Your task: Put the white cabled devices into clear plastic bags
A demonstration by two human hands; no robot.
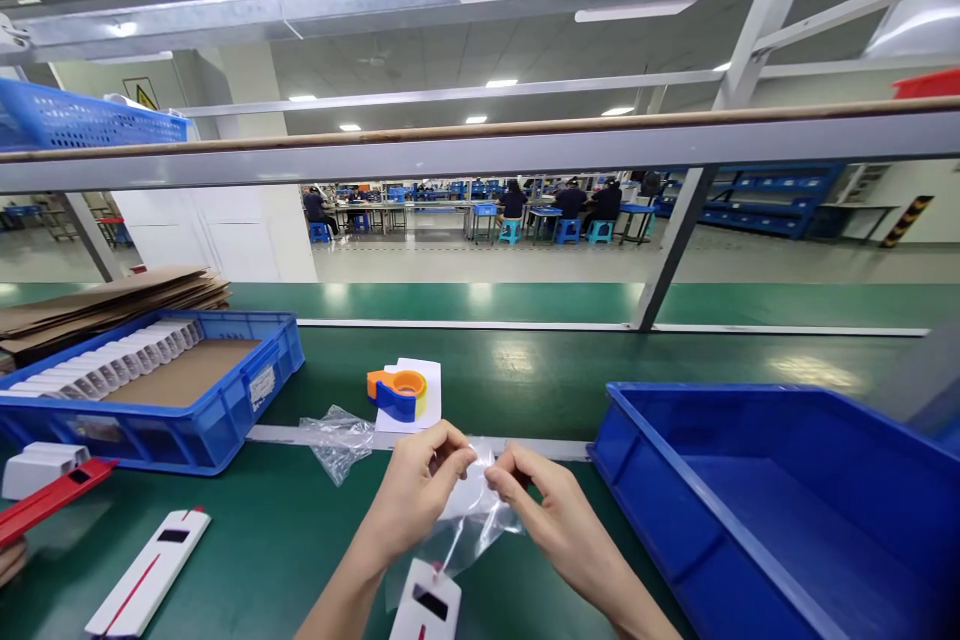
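Observation:
My left hand (pixel 426 480) and my right hand (pixel 536 495) are raised over the green bench, each pinching the top of a clear plastic bag (pixel 480 525) between thumb and fingers. The bag hangs between the hands. Below it, partly cut off by the lower edge, is a white flat device (pixel 426 605) with a dark window; whether it lies inside the bag or under it I cannot tell. A second white device (pixel 154 570), with a dark window and a red line, rests on the bench to the left.
An orange and blue tape dispenser (pixel 401 392) sits on white paper beside crumpled clear bags (pixel 337 440). A blue bin (pixel 750 510) stands at right. At left, a blue tray (pixel 225 420) holds several white parts; another person's hand (pixel 11 560) is near a red strip (pixel 56 498).

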